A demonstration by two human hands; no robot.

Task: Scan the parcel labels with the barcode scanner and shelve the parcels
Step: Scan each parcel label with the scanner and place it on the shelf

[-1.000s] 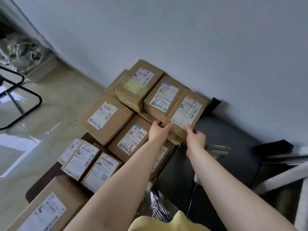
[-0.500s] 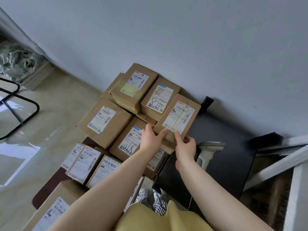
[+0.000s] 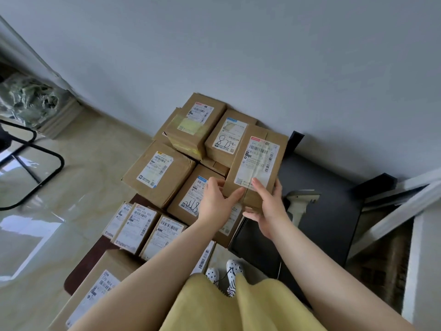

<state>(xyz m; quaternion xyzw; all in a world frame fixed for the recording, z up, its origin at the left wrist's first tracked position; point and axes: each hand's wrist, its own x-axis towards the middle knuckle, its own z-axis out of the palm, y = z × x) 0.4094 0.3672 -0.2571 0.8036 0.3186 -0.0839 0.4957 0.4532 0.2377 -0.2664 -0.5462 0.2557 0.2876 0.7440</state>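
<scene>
A brown cardboard parcel (image 3: pixel 256 163) with a white label facing up is lifted above the stack, held at its near end by both hands. My left hand (image 3: pixel 216 201) grips its near left corner, thumb on top. My right hand (image 3: pixel 268 206) grips the near right corner, thumb on the label's lower edge. A cream barcode scanner (image 3: pixel 299 204) lies on the dark table (image 3: pixel 334 211) just right of my right hand, untouched.
Several labelled cardboard parcels (image 3: pixel 157 173) are stacked against the grey wall (image 3: pixel 238 56) and on a low brown surface (image 3: pixel 81 268) to the left. A black chair frame (image 3: pixel 35 163) stands on the glossy floor far left. White shelf rails (image 3: pixel 401 206) sit at right.
Both hands have lifted the parcel off the stack and drawn it toward me and to the right. The scanner has come into view beside it.
</scene>
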